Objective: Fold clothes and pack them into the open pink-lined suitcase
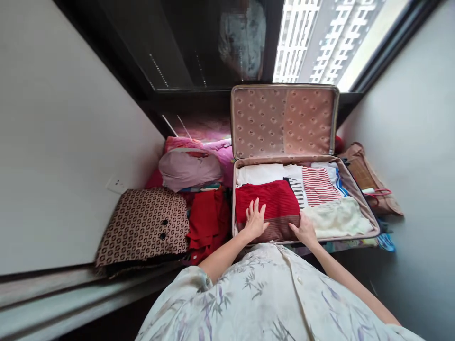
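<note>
An open suitcase (373, 232) with a pink patterned lining lies in front of me, its lid raised against the window. Inside, at the front left, is a folded red and brown ribbed garment (273, 201). My left hand (255, 220) rests on it with fingers spread. My right hand (306, 231) is at the garment's lower right edge, thumb on the cloth and fingers apart. Beside that hand lies a pale folded garment (337, 219). Behind are a white garment (261, 174) and a red-and-white striped one (320, 186).
To the left sit a brown patterned folded cloth (145, 225), red clothes (208, 222) and a mauve bundle (190, 168). On the right, a brown packet (362, 173) and pink-handled scissors (382, 192) lie close to the wall. The window (199, 42) stands behind the suitcase lid.
</note>
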Tool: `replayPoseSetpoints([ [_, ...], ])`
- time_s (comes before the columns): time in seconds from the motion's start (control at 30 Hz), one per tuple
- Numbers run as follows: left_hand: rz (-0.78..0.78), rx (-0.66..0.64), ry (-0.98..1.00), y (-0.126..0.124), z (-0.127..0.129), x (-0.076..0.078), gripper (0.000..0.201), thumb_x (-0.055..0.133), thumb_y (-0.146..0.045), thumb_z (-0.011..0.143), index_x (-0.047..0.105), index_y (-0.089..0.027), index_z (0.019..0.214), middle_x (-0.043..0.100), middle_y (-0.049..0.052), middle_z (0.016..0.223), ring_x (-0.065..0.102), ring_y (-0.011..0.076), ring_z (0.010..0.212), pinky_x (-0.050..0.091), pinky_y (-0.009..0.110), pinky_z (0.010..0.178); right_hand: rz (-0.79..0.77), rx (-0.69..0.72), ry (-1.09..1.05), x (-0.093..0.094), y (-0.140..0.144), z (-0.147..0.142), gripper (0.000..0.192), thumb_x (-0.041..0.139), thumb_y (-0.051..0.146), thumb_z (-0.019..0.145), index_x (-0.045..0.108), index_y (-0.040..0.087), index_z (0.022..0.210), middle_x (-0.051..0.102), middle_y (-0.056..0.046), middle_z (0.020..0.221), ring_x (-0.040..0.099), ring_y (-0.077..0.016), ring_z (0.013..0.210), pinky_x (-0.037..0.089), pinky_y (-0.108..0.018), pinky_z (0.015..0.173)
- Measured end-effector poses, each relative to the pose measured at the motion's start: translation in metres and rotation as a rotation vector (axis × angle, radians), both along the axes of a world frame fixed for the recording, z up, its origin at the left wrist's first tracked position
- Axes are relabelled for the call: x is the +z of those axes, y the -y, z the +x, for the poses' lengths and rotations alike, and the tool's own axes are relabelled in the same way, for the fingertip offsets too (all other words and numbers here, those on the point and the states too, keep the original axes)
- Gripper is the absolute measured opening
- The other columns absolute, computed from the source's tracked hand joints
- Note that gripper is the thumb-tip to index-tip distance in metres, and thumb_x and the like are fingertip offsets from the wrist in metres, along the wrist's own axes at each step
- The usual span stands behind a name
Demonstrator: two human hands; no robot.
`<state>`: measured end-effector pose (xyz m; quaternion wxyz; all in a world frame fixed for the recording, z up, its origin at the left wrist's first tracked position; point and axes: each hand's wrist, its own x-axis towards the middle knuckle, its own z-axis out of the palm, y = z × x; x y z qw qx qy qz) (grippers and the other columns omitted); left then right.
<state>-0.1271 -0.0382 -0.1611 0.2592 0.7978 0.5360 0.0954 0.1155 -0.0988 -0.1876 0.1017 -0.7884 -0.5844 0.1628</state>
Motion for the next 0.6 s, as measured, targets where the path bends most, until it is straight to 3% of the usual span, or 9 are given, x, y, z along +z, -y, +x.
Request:
replayPoseSetpoints([
  [0.13,-0.001,-0.074,0.072,0.023,0.005,-0.003,0.062,0.079,-0.018,0.079,0.058,-0.019,0.138,0.03,0.021,0.164,0.033,0.042,0.15,0.039,0.063,0.115,-0.09,-0.104,-0.053,0.006,-0.004,-0.004,0.059,0.061,0.041,0.084,0.052,0.015,0.136,0.07,-0.02,0.12,0.065,-0.0378,0.115,0.051,-0.049,0.095],
  [0.3,-0.025,0.057,0.364,0.028,-0.002,-0.006,0.038,0.068,-0.013,0.085,0.069,-0.019,0.122,0.057,0.016,0.139,0.056,0.0302,0.133,0.049,0.054,0.111,-0.089,-0.199,-0.315,0.014,-0.019,-0.015,0.043,0.063,0.033,0.077,0.063,0.02,0.119,0.076,-0.012,0.105,0.072,-0.0301,0.099,0.056,-0.041,0.087],
  [0.47,-0.249,0.366,0.611,0.018,-0.015,-0.01,0.02,0.064,-0.016,0.087,0.073,-0.018,0.104,0.071,0.01,0.112,0.074,0.0195,0.095,0.064,0.035,0.082,0.041,0.027,-0.383,0.028,-0.042,-0.048,0.066,0.058,0.019,0.072,0.058,0.024,0.138,0.073,-0.008,0.125,0.069,-0.0265,0.111,0.054,-0.04,0.099],
  [0.6,-0.307,0.612,0.734,0.014,-0.036,-0.012,0.028,0.064,-0.026,0.092,0.067,-0.015,0.118,0.074,0.013,0.112,0.076,0.0187,0.089,0.065,0.031,0.075,-0.011,0.383,-0.391,0.035,-0.053,-0.099,0.072,0.061,0.016,0.073,0.056,0.023,0.145,0.071,-0.011,0.128,0.066,-0.0268,0.118,0.052,-0.038,0.101],
])
